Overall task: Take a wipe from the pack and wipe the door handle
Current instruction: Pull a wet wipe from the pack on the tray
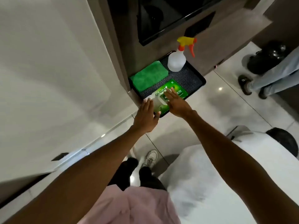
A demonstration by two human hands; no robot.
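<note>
A green pack of wipes [175,90] lies on a black tray [196,78] on the floor by a cabinet. Its white lid [159,101] is at the near end. My right hand [175,102] rests flat on the pack with fingers stretched out. My left hand [145,115] is at the pack's near left corner, fingers extended, thumb against the pack's edge. No wipe is visible in either hand. No door handle is in view.
On the tray also lie a folded green cloth [149,75] and a clear spray bottle [177,59] with a yellow-orange trigger. Another person's legs and shoes [252,84] stand at the right. A white wall or door [48,70] is left. A white bed [226,175] is lower right.
</note>
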